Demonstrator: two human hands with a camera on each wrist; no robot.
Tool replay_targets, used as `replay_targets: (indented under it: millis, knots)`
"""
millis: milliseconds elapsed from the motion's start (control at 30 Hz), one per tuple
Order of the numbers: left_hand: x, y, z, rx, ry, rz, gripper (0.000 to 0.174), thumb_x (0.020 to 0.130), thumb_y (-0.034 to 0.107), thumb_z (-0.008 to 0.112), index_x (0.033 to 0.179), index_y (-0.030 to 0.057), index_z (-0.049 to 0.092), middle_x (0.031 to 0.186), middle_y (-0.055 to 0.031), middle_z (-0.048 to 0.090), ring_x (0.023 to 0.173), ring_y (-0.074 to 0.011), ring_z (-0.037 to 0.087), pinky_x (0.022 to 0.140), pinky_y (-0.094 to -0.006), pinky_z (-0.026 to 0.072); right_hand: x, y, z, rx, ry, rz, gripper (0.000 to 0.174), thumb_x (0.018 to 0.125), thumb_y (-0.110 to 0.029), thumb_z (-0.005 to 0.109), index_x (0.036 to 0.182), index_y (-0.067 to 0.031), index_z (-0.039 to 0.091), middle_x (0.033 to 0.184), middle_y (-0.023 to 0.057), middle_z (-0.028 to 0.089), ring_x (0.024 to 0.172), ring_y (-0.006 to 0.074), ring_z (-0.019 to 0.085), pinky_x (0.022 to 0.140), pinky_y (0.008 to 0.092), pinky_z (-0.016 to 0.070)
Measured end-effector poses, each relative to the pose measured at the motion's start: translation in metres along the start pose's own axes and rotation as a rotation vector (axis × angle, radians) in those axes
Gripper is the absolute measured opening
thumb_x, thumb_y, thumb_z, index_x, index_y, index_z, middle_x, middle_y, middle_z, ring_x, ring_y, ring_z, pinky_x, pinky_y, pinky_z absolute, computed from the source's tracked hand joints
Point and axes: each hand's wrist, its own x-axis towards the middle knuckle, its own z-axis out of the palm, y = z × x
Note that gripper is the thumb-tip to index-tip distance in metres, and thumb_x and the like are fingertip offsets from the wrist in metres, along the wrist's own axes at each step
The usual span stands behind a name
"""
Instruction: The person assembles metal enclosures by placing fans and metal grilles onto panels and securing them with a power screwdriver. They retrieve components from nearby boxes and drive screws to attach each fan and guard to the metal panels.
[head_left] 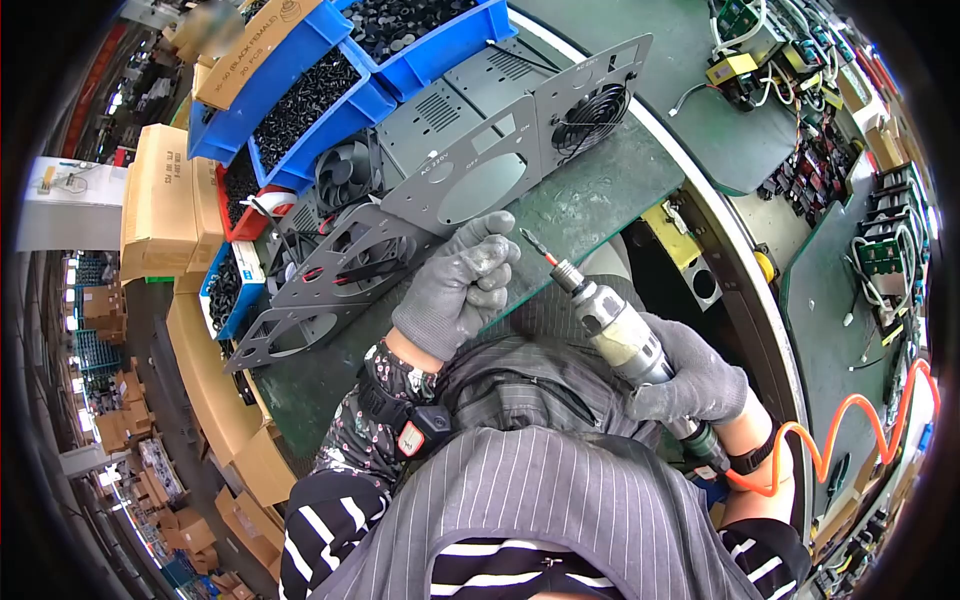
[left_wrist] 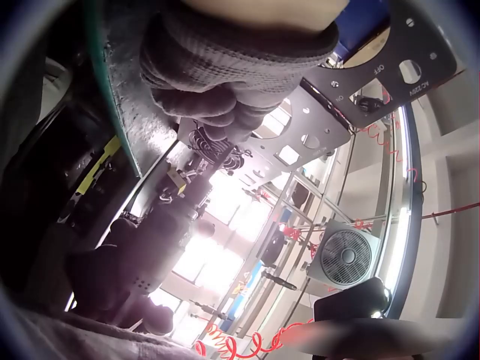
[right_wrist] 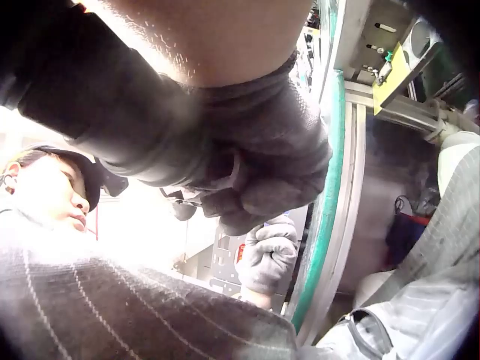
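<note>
My gloved right hand point(head_left: 700, 375) grips an air screwdriver point(head_left: 620, 330) around its body, with the bit pointing up and left. An orange coiled hose point(head_left: 850, 405) runs off behind it. My gloved left hand point(head_left: 460, 285) is raised just left of the bit, fingers curled in and the index finger bent near the thumb; I cannot tell whether something small is inside it. Behind the left hand stand grey metal chassis panels point(head_left: 402, 205) with round cutouts and printed labels. A black fan point(head_left: 345, 175) and a round fan grille point(head_left: 592, 115) are fitted on the chassis row.
Blue bins point(head_left: 300, 140) full of small black parts stand at the back left, beside cardboard boxes point(head_left: 165, 200). A green-topped bench point(head_left: 620, 185) lies under the chassis. Circuit boards with wires point(head_left: 885, 260) lie on the surface at right. A wall fan point(left_wrist: 347, 255) shows in the left wrist view.
</note>
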Motion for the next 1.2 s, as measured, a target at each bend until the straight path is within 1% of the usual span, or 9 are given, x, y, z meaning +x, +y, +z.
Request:
replay_targets:
  millis: [333, 600, 700, 767, 867, 1000, 1100, 1167, 1200]
  knots:
    - [-0.009, 0.0, 0.049, 0.553, 0.346, 0.067, 0.033, 0.097, 0.033, 0.047, 0.101, 0.0016, 0.057, 0.067, 0.0021, 0.052, 0.045, -0.0015, 0.036, 0.037, -0.0152, 0.0296, -0.002, -0.004, 0.003, 0.013, -0.067, 0.067, 0.066, 0.063, -0.026, 0.081, 0.116, -0.0005, 0.051, 0.095, 0.0044, 0.057, 0.086, 0.0125, 0.053, 0.079, 0.027, 0.0449]
    - [-0.004, 0.001, 0.048, 0.807, 0.307, 0.102, 0.032, 0.095, 0.034, 0.049, 0.097, 0.0033, 0.059, 0.065, 0.0035, 0.053, 0.045, -0.0013, 0.037, 0.037, -0.0158, 0.0257, -0.007, 0.007, -0.004, -0.074, -0.058, -0.041, 0.066, 0.065, -0.03, 0.079, 0.115, 0.0004, 0.051, 0.093, 0.0075, 0.059, 0.084, 0.0153, 0.055, 0.078, 0.0292, 0.0454]
    - [0.003, 0.002, 0.048, 1.022, 0.331, 0.138, 0.033, 0.094, 0.036, 0.05, 0.098, 0.0042, 0.06, 0.066, 0.0041, 0.053, 0.047, -0.0015, 0.037, 0.04, -0.0154, 0.027, -0.009, -0.003, -0.002, -0.106, -0.064, 0.072, 0.066, 0.064, -0.031, 0.078, 0.115, 0.0008, 0.051, 0.089, 0.0087, 0.059, 0.082, 0.0174, 0.057, 0.076, 0.0312, 0.0466]
    - [0.006, 0.0, 0.049, 1.165, 0.344, 0.171, 0.035, 0.093, 0.038, 0.051, 0.098, 0.0046, 0.06, 0.066, 0.0046, 0.052, 0.048, -0.0015, 0.037, 0.042, -0.0153, 0.028, -0.007, -0.001, 0.0, -0.374, 0.056, -0.053, 0.065, 0.064, -0.031, 0.078, 0.114, 0.001, 0.051, 0.087, 0.0088, 0.06, 0.079, 0.0167, 0.058, 0.074, 0.031, 0.0476]
    - [0.009, -0.004, 0.053, 0.853, 0.378, 0.118, 0.05, 0.095, 0.05, 0.039, 0.1, 0.0051, 0.06, 0.066, 0.0071, 0.043, 0.052, -0.0029, 0.035, 0.046, -0.0175, 0.0289, -0.003, -0.004, 0.0, -0.315, 0.098, -0.047, 0.065, 0.063, -0.032, 0.078, 0.112, 0.0005, 0.052, 0.087, 0.0089, 0.06, 0.079, 0.0155, 0.058, 0.074, 0.0309, 0.0479]
    - [-0.01, 0.011, 0.068, 1.14, 0.208, -0.111, 0.05, 0.097, 0.047, 0.038, 0.099, 0.0024, 0.06, 0.068, 0.0049, 0.048, 0.056, -0.0032, 0.037, 0.049, -0.0179, 0.0313, 0.005, 0.004, -0.013, -0.139, 0.176, -0.186, 0.065, 0.063, -0.035, 0.078, 0.111, -0.0002, 0.054, 0.087, 0.0085, 0.06, 0.079, 0.0158, 0.057, 0.074, 0.0313, 0.0477]
    - [-0.02, 0.022, 0.127, 1.568, 0.081, 0.325, 0.034, 0.094, 0.032, 0.052, 0.092, 0.0004, 0.063, 0.085, -0.0046, 0.064, 0.065, -0.0071, 0.048, 0.061, -0.0219, 0.0407, 0.009, -0.006, -0.022, -0.173, 0.23, -0.193, 0.065, 0.062, -0.032, 0.079, 0.112, 0.0003, 0.054, 0.089, 0.0064, 0.058, 0.079, 0.0142, 0.054, 0.075, 0.0294, 0.0454]
    - [-0.007, 0.049, 0.158, 2.143, -0.094, 0.789, 0.023, 0.095, 0.021, 0.051, 0.097, 0.0026, 0.065, 0.084, -0.004, 0.062, 0.067, -0.0093, 0.051, 0.062, -0.0236, 0.041, 0.011, -0.011, -0.023, -0.156, 0.218, -0.172, 0.067, 0.061, -0.033, 0.079, 0.113, 0.001, 0.053, 0.09, 0.0055, 0.057, 0.081, 0.0142, 0.053, 0.077, 0.0289, 0.0442]
    - [-0.001, 0.057, 0.172, 2.297, -0.02, 0.827, 0.022, 0.093, 0.02, 0.052, 0.099, 0.0035, 0.066, 0.084, -0.0044, 0.062, 0.068, -0.0108, 0.053, 0.063, -0.0251, 0.0423, 0.014, -0.01, -0.024, -0.158, 0.228, -0.213, 0.069, 0.061, -0.034, 0.079, 0.114, 0.0012, 0.053, 0.091, 0.0057, 0.057, 0.082, 0.0143, 0.053, 0.077, 0.0291, 0.0439]
